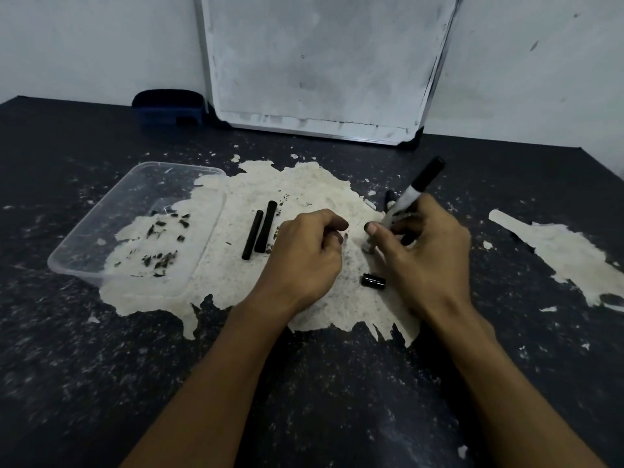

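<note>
My right hand [429, 251] grips a black-and-white marker [417, 189] by its lower half, and the marker tilts up and to the right. My left hand [305, 255] rests on the table with its fingers curled; whether it holds anything is hidden. Two black ink rods [259, 228] lie side by side just left of my left hand. A small black cap piece [373, 282] lies on the table between my wrists. Another dark marker part [390, 197] pokes out behind the held marker.
A clear plastic tub [84, 238] with dark scraps inside stands at the left. A smudged whiteboard [324, 62] leans on the wall at the back, with a blue eraser [169, 108] to its left. The dark tabletop [337, 383] is peeled to pale patches.
</note>
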{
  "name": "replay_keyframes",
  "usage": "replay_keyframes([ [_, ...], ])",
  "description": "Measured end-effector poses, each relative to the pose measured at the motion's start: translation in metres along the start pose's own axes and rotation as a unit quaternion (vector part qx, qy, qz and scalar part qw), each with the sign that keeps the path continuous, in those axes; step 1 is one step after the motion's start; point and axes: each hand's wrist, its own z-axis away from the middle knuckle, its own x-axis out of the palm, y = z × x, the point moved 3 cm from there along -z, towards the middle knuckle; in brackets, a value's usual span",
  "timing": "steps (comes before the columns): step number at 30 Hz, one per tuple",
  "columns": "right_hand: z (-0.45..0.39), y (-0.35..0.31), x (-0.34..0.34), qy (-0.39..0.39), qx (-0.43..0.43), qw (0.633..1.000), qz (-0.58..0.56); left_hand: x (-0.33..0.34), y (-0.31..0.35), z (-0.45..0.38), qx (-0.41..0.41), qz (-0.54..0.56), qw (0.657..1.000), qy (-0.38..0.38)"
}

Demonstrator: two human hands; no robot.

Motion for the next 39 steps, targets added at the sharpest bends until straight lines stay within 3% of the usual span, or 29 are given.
replay_keyframes([
  [4,0.001,0.002,0.003,0.008,-0.038,0.999,0.024,0.001,-0.001,-0.001,0.005,-0.007,1.000,0.000],
  [10,0.000,0.005,0.007,0.012,-0.025,0.999,0.024,0.002,-0.001,-0.001,0.007,-0.005,1.000,0.002],
  [19,-0.002,-0.013,-0.003,0.086,-0.026,0.992,-0.088,0.001,0.000,-0.002,0.022,-0.015,1.000,0.006],
  [24,-0.003,-0.005,0.006,-0.009,0.011,1.000,-0.022,0.001,0.000,-0.002,0.030,-0.017,0.999,0.007],
  [39,0.002,-0.011,0.006,0.000,0.012,1.000,0.013,0.001,0.000,-0.001,0.028,-0.017,0.999,0.002],
])
